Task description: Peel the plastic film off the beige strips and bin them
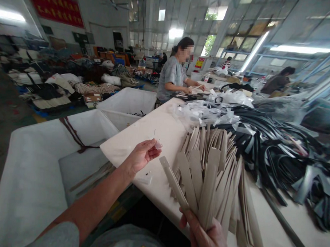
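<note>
Above the table edge, my left hand is closed in a pinch on a small translucent plastic piece. My right hand, low in the view, is wrapped round the lower ends of several beige strips. These held strips fan out upward and lean over a large pile of similar beige strips on the table. How many strips lie inside my right palm is hidden. Between my left forearm and the table edge lies a small pale flat object with dark specks near it.
A big white bin with some strips inside stands at left, and another white bin behind it. Black straps and crumpled clear plastic cover the table's right side. A co-worker stands at the far end, hands on pale strips.
</note>
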A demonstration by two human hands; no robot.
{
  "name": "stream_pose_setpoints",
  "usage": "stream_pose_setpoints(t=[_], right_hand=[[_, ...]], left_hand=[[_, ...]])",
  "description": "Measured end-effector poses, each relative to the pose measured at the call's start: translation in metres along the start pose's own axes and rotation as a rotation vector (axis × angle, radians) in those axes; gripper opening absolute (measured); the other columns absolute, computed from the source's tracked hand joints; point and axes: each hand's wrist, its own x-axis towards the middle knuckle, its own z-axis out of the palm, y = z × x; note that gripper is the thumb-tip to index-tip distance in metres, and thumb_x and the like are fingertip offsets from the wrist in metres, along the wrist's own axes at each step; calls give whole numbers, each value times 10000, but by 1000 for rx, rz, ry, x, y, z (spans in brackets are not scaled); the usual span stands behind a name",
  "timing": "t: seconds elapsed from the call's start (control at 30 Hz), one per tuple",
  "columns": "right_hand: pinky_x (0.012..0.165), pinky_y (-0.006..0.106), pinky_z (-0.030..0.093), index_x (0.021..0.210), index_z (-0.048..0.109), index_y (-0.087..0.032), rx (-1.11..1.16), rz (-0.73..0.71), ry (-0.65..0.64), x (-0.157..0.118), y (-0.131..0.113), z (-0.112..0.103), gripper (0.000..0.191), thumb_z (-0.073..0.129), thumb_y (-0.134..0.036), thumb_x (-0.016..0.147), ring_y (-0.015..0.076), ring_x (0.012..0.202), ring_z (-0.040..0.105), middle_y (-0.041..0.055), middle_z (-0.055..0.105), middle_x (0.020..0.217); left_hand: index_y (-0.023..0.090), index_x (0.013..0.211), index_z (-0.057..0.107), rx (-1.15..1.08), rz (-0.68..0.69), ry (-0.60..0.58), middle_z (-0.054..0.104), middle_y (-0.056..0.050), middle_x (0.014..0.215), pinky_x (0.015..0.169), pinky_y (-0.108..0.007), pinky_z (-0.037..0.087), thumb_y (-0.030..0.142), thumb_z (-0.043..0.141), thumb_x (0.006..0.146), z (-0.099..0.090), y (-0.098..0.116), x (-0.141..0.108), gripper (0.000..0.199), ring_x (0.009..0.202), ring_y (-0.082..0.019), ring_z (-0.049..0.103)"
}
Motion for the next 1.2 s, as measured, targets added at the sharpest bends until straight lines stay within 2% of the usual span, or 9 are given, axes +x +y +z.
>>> stream_pose_setpoints(t=[0.23,0.4,0.67,0.87,0.97,1.07,1.13,1.2], right_hand=[[446,246,340,631,703,-183,-123,-96,80,1,-5,2,553,566,-697,781,129,410,411,-23,411,406],[450,260,369,617,701,-195,-173,-127,148,1,-7,4,547,566,-701,776,145,411,424,-17,427,414],[463,273,367,624,679,-199,-221,-133,160,0,-7,10,546,550,-704,786,162,448,442,-14,445,451],[473,279,385,615,672,-209,-280,-183,173,3,-4,12,543,525,-693,812,169,450,453,-8,461,445],[460,277,378,623,686,-202,-235,-157,133,15,-7,16,542,547,-696,797,163,433,438,-6,460,431],[412,256,333,625,678,-178,-92,-105,27,28,-10,22,591,548,-734,774,130,387,402,-10,455,414],[404,250,336,651,691,-178,-21,-101,-22,33,-13,25,605,524,-743,789,123,368,415,-9,472,411],[409,256,380,697,712,-205,-17,-100,-30,34,-15,25,564,519,-721,817,148,401,499,2,539,454]], left_hand=[[118,708,686,134,46,-97,702,-35,736,679,-227,515,471,826,654,2,3,-11,383,672,-120,643],[122,717,683,110,27,-60,712,-34,734,703,-249,522,453,860,605,4,5,-17,392,673,-130,656],[129,736,684,13,52,25,721,-24,717,671,-249,514,414,905,526,6,-7,-16,417,617,-119,645],[113,700,687,59,0,2,702,-33,704,691,-266,501,384,911,517,7,-15,-20,396,638,-126,637],[113,739,703,65,-44,-3,700,-42,713,683,-273,495,421,915,491,10,-30,-25,448,634,-129,629],[108,735,709,104,-81,-50,690,-48,700,684,-285,498,446,900,519,14,-42,-30,444,624,-134,619],[107,725,713,134,-68,-75,687,-54,698,693,-287,501,456,877,568,15,-40,-29,417,627,-138,616],[118,739,722,145,-18,-63,690,-57,707,703,-281,502,464,857,601,14,-33,-25,396,639,-141,617]])
